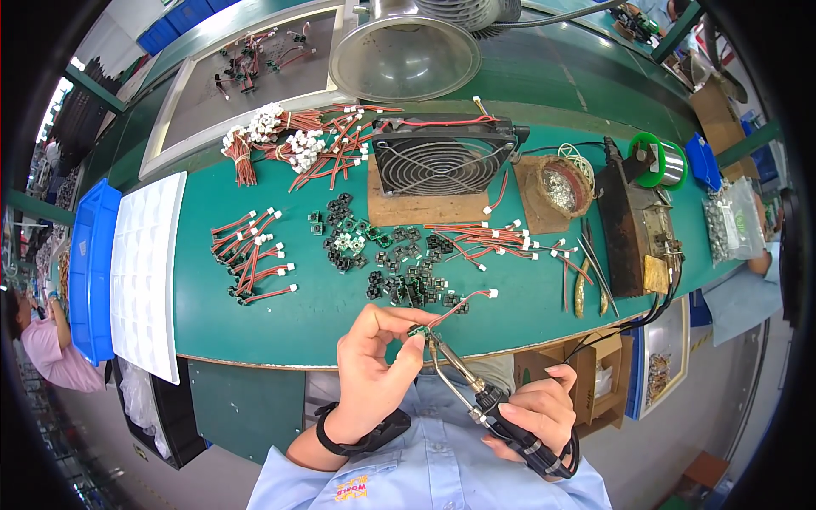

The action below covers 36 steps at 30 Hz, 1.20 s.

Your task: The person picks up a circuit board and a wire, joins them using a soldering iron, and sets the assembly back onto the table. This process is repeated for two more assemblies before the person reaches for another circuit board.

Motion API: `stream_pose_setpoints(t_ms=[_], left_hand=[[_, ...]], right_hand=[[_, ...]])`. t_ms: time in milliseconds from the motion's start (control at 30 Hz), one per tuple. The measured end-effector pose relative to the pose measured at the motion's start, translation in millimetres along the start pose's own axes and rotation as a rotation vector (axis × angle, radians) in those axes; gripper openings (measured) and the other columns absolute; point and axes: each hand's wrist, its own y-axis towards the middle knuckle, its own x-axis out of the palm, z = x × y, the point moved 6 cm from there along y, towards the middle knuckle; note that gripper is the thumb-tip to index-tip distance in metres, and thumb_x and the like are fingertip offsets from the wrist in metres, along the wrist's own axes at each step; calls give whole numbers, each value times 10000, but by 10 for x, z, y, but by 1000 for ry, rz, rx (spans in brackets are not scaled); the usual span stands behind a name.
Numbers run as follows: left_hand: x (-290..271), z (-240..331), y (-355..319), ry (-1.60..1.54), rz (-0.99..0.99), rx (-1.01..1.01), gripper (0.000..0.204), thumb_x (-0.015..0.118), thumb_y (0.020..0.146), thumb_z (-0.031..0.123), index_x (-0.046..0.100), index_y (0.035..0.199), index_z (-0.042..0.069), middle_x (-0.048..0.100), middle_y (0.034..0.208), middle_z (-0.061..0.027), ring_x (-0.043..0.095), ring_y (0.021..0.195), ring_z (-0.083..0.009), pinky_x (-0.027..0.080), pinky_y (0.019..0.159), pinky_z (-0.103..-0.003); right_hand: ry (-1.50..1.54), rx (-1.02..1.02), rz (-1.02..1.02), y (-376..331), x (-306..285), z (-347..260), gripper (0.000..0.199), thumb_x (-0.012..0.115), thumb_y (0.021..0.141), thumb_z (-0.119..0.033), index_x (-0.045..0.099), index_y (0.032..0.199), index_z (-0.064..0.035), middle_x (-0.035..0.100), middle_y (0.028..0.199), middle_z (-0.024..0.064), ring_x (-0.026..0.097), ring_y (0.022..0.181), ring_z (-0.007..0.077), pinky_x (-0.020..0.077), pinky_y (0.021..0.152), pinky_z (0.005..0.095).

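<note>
An electronics assembly workshop: a green desk carries heaps of small black components, bundled wires with white connectors and a spool of solder, with a ribbed-duct hood beyond. A soldering iron is held in front; a co-worker shows at the left.

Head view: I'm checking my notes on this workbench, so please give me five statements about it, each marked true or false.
1. The right hand holds the soldering iron. True.
2. The left hand is empty. False: it pinches a small board with wires attached.
3. The fan stands on a brown base. True.
4. The solder spool has red flanges. False: they are green.
5. The white tray lies to the right of the blue bin. True.
</note>
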Motion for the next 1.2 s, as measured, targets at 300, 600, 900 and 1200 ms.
stream_pose_setpoints(t_ms=[300,600,900,1200], left_hand=[[16,108,-58,-176,5,-130,110,534,794,26,439,848,32,610,939,-192,584,853,-198,446,767,-297],[148,207,-157,-522,-140,-339,168,559,756,134,443,820,30,573,798,-177,534,664,-202,439,602,-291],[239,165,-126,-635,-207,-365,181,560,751,145,441,815,24,555,747,-172,520,614,-203,424,532,-285],[-267,63,-75,-476,-1,-198,116,558,807,88,482,869,26,594,909,-182,557,780,-186,448,675,-280]], right_hand=[[20,148,413,-82,-270,349,433,712,721,-169,532,1101,-66,549,893,55,528,801,167,359,869,380],[-229,399,495,315,-275,1008,394,599,770,56,530,1146,-35,562,996,83,530,899,185,416,830,303],[-358,294,498,257,-258,1015,290,583,806,55,553,1079,-39,607,1010,103,551,844,162,431,779,266],[203,402,490,142,288,798,269,631,778,47,460,963,-47,650,902,88,564,779,165,455,695,290]])
